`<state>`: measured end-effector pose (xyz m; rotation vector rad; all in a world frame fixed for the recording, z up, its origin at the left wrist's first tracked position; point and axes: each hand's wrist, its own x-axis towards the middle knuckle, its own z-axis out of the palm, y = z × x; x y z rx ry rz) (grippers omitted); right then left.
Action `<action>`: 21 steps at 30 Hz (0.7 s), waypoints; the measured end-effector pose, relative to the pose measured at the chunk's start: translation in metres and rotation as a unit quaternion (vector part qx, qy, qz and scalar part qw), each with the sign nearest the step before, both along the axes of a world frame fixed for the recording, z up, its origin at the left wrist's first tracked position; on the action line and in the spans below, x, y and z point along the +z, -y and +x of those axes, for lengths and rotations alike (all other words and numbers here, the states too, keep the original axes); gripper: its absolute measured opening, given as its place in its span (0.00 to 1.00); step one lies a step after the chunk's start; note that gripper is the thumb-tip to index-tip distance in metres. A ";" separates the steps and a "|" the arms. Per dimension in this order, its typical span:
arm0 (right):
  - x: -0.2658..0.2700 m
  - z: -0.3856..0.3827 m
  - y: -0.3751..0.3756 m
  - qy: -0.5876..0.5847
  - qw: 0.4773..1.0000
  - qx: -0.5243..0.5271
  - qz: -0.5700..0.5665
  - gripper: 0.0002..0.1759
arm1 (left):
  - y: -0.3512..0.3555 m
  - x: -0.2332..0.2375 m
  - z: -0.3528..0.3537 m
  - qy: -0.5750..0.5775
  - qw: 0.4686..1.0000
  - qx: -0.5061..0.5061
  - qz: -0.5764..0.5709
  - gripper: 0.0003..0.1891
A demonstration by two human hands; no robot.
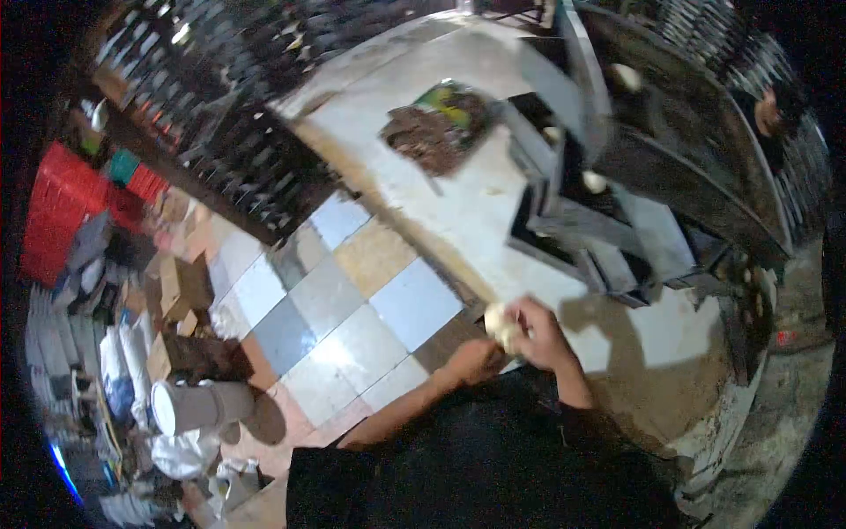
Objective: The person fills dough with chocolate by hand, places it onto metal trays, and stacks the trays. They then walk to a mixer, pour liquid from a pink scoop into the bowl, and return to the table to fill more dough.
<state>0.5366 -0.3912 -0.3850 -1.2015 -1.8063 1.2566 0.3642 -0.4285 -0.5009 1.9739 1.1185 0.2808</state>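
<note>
Just in front of my body, a rounded cream-coloured lump [500, 323] is pinched in my right hand [545, 335]. Its exact kind is blurred. My left hand [474, 360] is closed, right beside the lump's lower side; what its fingers hold is hidden. Both hands are over the near edge of a pale work surface [458, 207]. To the right of them on that surface stand narrow dark open boxes [564, 256], set at angles. A similar pale piece [595, 182] lies among these boxes.
A brown crumbly heap [427, 145] with a green and yellow packet lies farther back. A large dark trough [679, 167] stands at the right. On the left are a white bucket [185, 407], cardboard boxes [183, 286], red crates [60, 207] and a tiled floor [330, 304]. Another person [768, 115] is at far right.
</note>
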 end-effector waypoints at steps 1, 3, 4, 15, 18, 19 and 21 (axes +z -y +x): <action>-0.021 -0.033 -0.027 0.052 0.994 -0.017 0.099 0.14 | 0.004 0.004 -0.037 0.031 0.998 0.057 -0.007 0.13; -0.039 -0.086 -0.089 0.137 0.951 -0.061 0.272 0.17 | 0.007 0.023 -0.104 0.092 0.982 0.165 0.016 0.11; -0.047 -0.102 -0.120 0.199 0.922 -0.076 0.322 0.15 | 0.009 0.039 -0.133 0.125 0.968 0.215 0.042 0.10; -0.116 -0.205 -0.218 0.399 0.822 -0.285 0.289 0.35 | 0.065 -0.141 -0.379 0.006 0.792 0.607 -0.068 0.15; -0.111 -0.294 -0.215 0.295 0.846 -0.237 0.375 0.24 | 0.153 -0.229 -0.400 -0.080 0.718 0.639 -0.264 0.20; -0.111 -0.332 -0.217 0.267 0.870 -0.155 0.386 0.20 | 0.190 -0.260 -0.412 -0.080 0.733 0.561 -0.377 0.23; -0.129 -0.413 -0.231 0.164 0.909 0.011 0.384 0.15 | 0.216 -0.246 -0.416 -0.063 0.638 0.662 -0.388 0.26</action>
